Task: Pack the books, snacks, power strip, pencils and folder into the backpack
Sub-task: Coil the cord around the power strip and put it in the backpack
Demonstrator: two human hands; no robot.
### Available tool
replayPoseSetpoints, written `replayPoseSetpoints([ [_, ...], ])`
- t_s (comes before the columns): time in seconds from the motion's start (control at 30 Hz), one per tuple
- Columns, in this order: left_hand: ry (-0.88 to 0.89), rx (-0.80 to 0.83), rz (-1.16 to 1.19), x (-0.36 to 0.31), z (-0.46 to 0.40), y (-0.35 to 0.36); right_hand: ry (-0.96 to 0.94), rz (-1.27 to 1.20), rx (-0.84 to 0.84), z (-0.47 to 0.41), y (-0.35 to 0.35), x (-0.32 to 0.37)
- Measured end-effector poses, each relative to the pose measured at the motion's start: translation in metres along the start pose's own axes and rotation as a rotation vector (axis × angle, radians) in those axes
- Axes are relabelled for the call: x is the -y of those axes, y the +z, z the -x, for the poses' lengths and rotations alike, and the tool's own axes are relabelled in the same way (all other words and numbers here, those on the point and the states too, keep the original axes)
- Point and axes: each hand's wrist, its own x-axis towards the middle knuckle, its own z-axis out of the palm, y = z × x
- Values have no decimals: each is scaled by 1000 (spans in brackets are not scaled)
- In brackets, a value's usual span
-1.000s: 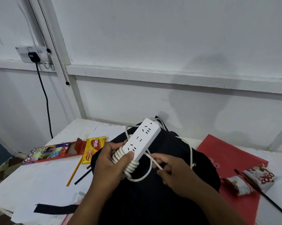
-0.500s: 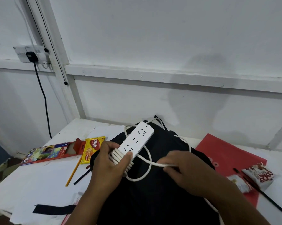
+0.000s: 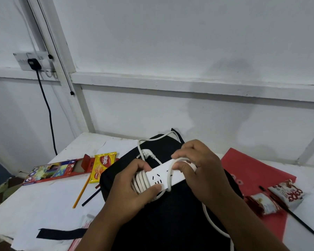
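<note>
A white power strip [image 3: 162,175] lies crosswise above the black backpack [image 3: 167,220], with several turns of its white cord wound round its left end. My left hand [image 3: 134,191] grips that wound end. My right hand [image 3: 201,169] holds the cord [image 3: 212,221] looped over the strip's right part. The plug [image 3: 146,154] dangles just behind. A yellow snack pack [image 3: 102,166], a pencil box [image 3: 51,172] and loose pencils [image 3: 81,193] lie to the left. On the right, two snack bags [image 3: 286,193] sit on a red folder [image 3: 257,176].
A black pencil [image 3: 293,216] lies across the folder's right edge. A black strap [image 3: 60,233] lies at the table's near left edge. A wall socket with a black cable [image 3: 47,109] is at the far left. The wall is close behind the table.
The strip has turned from pointing away to lying crosswise. My right hand has brought the cord up and over the strip's right part, adding a loop.
</note>
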Motion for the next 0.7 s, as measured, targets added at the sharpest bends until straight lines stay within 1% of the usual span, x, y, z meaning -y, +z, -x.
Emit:
replayPoseSetpoints([
  [0.07, -29, 7, -63, -1, 0, 1, 0, 29, -12, 0, 3, 0],
  [0.27, -95, -22, -195, -2, -3, 7, 33, -12, 0, 4, 13, -1],
  [0.33, -104, -17, -189, -4, -2, 7, 50, -35, 10, 5, 13, -5],
  [0.47, -119, -38, -102, -4, -2, 9, 62, -72, 43, 12, 12, -16],
  [0.6, -82, -67, -68, 1, -4, 7, 104, -105, 54, 19, 8, -23],
  [0.7, -56, -75, -77, 4, -5, 6, 127, -124, 115, 19, 0, -27],
])
